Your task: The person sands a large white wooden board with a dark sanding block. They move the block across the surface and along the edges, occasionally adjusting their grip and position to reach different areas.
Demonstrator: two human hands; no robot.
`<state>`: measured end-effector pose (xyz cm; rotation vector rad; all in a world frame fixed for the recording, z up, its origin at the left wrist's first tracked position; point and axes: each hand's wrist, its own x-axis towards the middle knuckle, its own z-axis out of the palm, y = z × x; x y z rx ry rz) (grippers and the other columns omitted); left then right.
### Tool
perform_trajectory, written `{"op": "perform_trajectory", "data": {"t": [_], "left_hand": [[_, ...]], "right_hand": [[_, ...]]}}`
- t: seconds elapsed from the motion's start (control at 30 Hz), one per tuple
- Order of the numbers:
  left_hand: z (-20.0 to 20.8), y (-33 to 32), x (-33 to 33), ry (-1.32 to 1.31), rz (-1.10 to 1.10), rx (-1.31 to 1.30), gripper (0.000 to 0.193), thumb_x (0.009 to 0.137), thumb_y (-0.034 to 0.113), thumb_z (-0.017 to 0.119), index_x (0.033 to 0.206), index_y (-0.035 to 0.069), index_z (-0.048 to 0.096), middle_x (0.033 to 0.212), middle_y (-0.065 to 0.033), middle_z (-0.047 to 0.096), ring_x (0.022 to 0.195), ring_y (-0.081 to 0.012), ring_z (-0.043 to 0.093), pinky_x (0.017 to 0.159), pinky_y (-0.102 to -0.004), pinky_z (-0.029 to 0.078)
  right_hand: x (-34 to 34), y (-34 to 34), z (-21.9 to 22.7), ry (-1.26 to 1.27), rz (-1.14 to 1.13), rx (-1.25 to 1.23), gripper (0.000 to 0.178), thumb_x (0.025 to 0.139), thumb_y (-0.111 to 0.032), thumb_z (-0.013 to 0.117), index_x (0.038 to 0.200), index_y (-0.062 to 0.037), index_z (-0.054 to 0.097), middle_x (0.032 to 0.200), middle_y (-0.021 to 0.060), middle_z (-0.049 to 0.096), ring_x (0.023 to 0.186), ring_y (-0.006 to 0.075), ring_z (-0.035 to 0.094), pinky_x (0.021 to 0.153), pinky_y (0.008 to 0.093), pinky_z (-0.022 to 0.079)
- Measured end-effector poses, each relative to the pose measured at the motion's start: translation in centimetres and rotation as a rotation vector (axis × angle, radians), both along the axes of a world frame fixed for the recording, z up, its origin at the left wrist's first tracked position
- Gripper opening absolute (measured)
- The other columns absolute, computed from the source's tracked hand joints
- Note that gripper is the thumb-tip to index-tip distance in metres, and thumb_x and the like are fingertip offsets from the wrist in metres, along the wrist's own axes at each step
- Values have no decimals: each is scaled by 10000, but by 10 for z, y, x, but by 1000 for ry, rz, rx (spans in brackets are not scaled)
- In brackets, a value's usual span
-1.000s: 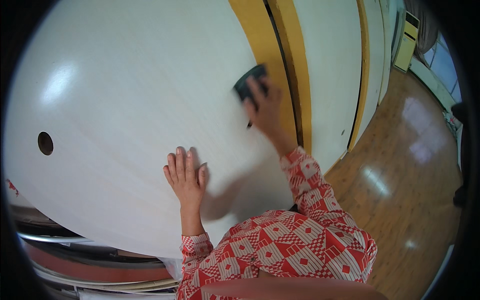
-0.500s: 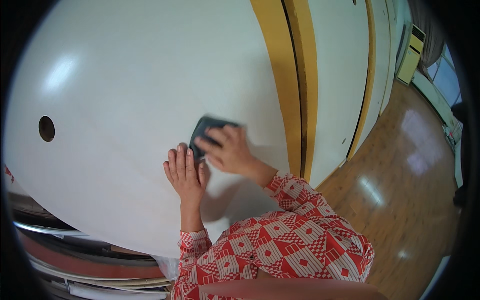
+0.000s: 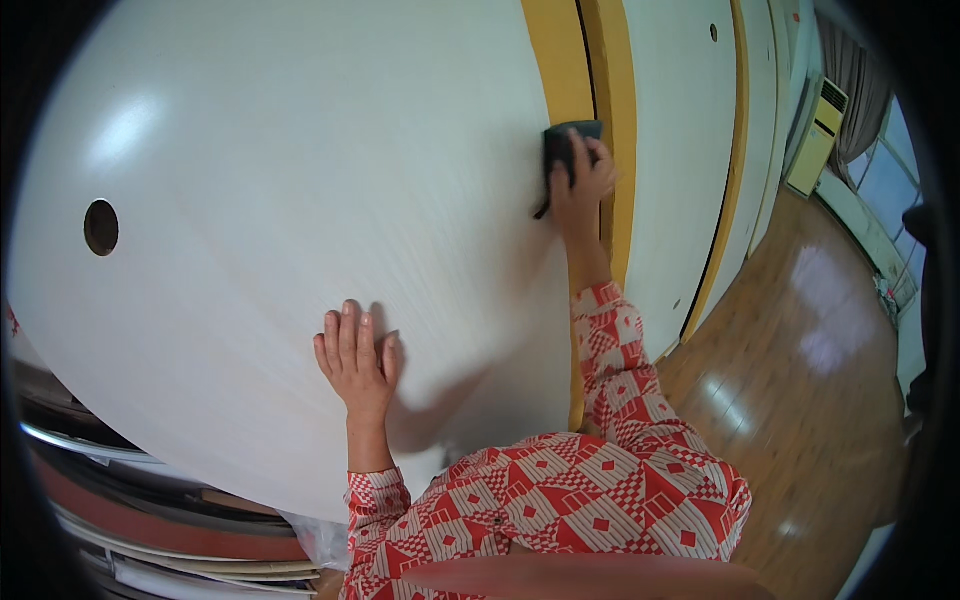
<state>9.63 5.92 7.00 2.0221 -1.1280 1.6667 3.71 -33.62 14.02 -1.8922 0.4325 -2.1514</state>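
- The large white panel (image 3: 300, 200) is the surface being rubbed, judging by the pad held against it; faint pale streaks run over its middle.
- How much of the panel has been gone over cannot be told: most of its face looks evenly pale, and no clear line parts rubbed from unrubbed.
- The dark pad (image 3: 556, 147) is at the panel's right side, lying over its yellow border (image 3: 556, 60).
- The right hand (image 3: 585, 180) has its fingers bent over the pad, gripping it from above; the underside of the hold is hidden.
- The left hand (image 3: 355, 362) lies on the panel's lower middle, palm down, fingers slightly parted, holding nothing and well apart from the pad.
- A red mark (image 3: 13, 322) remains at the panel's far left edge, and a round hole (image 3: 101, 228) breaks the surface near that side.
- Just right of the panel, a dark gap (image 3: 589, 40) interrupts the surface beside the pad; a second white panel (image 3: 680, 150) stands beyond.
- Below the panel's lower left edge are stacked boards (image 3: 170, 522) and a clear plastic bag (image 3: 322, 542).
- Well right of the panel are a wood-look floor (image 3: 760, 365) and a yellowish floor-standing air conditioner (image 3: 812, 150).
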Motion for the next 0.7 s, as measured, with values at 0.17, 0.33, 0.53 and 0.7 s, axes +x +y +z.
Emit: {"op": "perform_trajectory", "data": {"t": [0.17, 0.33, 0.53, 0.7], "left_hand": [[1, -1, 3, -3, -15, -21, 547, 1042, 327, 559, 1521, 84, 453, 1577, -164, 470, 1493, -373, 386, 1230, -543, 206], [7, 4, 3, 9, -192, -99, 563, 1094, 425, 410, 1552, 100, 387, 1581, -194, 448, 1485, -397, 384, 1226, -548, 206], [5, 19, 1, 47, -84, -103, 525, 1073, 376, 496, 1528, 120, 434, 1582, -169, 458, 1501, -385, 361, 1223, -547, 203], [2, 30, 1, 78, 6, -116, 495, 1053, 316, 539, 1496, 99, 491, 1584, -149, 463, 1506, -366, 357, 1231, -524, 190]], "right_hand": [[24, 133, -21, 191, 185, -220, 599, 792, -293, 742, 1383, -276, 646, 1369, 119, 478, 1251, 358, 417, 988, 560, 326], [10, 236, -53, 322, 376, -550, 549, 779, -360, 752, 1320, -349, 662, 1349, -13, 529, 1260, 274, 421, 968, 537, 346], [9, 127, -33, 252, 216, -280, 650, 742, -277, 794, 1373, -234, 644, 1297, 108, 544, 1148, 337, 517, 922, 555, 408], [12, 60, -7, 42, -7, 21, 629, 842, -271, 725, 1450, -173, 595, 1364, 176, 479, 1260, 380, 413, 1092, 534, 271]]}}
